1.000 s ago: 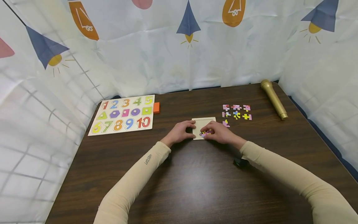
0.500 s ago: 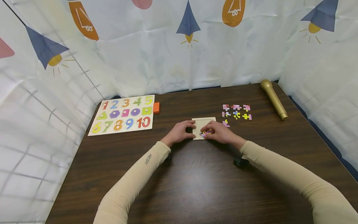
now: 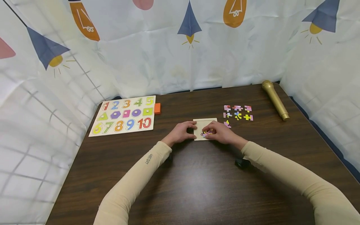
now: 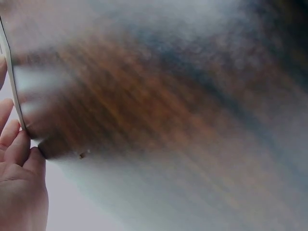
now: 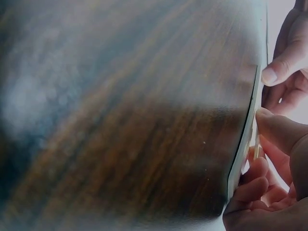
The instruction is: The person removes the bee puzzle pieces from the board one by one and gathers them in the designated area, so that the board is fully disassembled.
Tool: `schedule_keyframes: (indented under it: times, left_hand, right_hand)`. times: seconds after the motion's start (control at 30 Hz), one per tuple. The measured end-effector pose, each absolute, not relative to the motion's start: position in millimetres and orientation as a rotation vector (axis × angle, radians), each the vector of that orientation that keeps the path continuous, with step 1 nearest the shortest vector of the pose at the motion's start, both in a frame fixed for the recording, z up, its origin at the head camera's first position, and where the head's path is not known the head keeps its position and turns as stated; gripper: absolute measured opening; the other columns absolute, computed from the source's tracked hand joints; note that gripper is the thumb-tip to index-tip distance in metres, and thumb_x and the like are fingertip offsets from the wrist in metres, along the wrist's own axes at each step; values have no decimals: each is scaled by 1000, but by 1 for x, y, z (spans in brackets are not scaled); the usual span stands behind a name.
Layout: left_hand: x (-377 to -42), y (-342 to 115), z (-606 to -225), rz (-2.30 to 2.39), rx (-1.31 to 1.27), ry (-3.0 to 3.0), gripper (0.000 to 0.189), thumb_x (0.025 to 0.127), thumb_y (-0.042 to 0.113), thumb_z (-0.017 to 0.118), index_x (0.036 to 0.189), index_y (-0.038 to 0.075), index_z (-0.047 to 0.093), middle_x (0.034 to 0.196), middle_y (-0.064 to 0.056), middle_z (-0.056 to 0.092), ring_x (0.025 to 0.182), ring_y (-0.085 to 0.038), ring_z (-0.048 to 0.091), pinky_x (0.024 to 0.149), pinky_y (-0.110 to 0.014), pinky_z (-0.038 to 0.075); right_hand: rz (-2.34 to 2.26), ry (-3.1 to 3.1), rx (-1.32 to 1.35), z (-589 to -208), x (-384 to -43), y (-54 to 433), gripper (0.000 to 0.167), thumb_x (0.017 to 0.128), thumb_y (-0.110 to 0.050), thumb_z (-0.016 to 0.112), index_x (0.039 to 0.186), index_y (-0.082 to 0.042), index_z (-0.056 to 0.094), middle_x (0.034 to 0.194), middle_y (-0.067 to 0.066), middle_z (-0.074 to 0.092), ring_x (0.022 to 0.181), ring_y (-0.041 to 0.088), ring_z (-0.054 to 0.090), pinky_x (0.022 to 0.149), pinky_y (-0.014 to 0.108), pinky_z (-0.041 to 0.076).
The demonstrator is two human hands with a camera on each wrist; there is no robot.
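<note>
A small pale wooden puzzle tray (image 3: 198,125) lies in front of me on the dark table. My left hand (image 3: 181,133) holds its left edge, thumb near the front corner and fingers farther back. Over the tray's front right part, my right hand (image 3: 223,133) pinches a colourful jigsaw piece (image 3: 207,133), mostly hidden by the fingers; other pieces may lie under it. In the right wrist view, the right thumb (image 5: 276,126) is by the tray's edge, and the left thumb (image 5: 284,65) touches it farther off. The left wrist view catches only part of the left hand (image 4: 21,192).
Right of the tray, several loose jigsaw pieces (image 3: 237,116) lie in rows. A number and shape board (image 3: 123,115) lies at the back left, an orange block (image 3: 157,108) against its right side. A gold microphone (image 3: 275,100) lies back right. A printed white curtain (image 3: 157,62) surrounds the table.
Almost nothing differs. Both hands stay at the tray, with at most a tiny shift of the right fingers over the jigsaw piece.
</note>
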State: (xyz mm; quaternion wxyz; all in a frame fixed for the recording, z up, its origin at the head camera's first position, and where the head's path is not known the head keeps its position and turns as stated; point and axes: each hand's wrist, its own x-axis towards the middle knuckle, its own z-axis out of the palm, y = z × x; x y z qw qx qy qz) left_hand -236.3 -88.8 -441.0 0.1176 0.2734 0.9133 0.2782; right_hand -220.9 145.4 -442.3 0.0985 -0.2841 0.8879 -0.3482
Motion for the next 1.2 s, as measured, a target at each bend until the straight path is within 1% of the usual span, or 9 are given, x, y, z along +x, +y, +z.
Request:
schedule_keyframes:
  times: [0.37,0.6,0.7,0.87,1.1,1.2]
  left_hand:
    - [-235,-89,-438,817,806,2673,41,84,20,79,121,4,68,143,-7,53,135,-22,45,111,-35,34]
    - [-235,-88,-438,803,790,2670,42,85,20,78,122,4,68,144,-7,52,135,-21,44,112,-35,33]
    - [-234,-88,-438,812,786,2668,42,85,20,78,122,4,67,144,-7,52,136,-21,44,112,-35,33]
    - [-233,-88,-436,812,794,2674,43,84,19,79,122,4,67,144,-7,52,136,-21,43,112,-34,33]
    - [-234,-88,-437,814,796,2677,43,84,18,79,122,4,68,144,-7,52,136,-21,43,112,-34,33]
    - [-234,-88,-438,812,793,2676,43,84,19,79,122,4,68,144,-7,52,136,-21,43,112,-34,33]
  right_hand:
    - [-1034,2654,-857,-445,-224,149,29,88,-18,74,115,-8,72,107,8,64,79,17,53,69,32,43]
    - [-1054,2658,-730,-445,-227,157,32,89,-22,73,119,-12,71,113,6,62,82,17,54,71,32,45]
    - [-1065,2664,-664,-443,-228,163,33,90,-24,72,121,-13,71,114,7,61,81,18,53,69,33,44]
    - [-1077,2703,-545,-441,-230,183,35,91,-27,71,122,-13,70,110,6,61,80,21,49,68,34,40]
    - [-1003,2811,-473,-443,-233,229,37,93,-30,69,124,-9,68,97,9,58,78,23,46,65,35,37]
    - [-949,2843,-435,-444,-232,250,38,94,-32,67,124,-8,68,100,10,58,79,23,46,66,36,36]
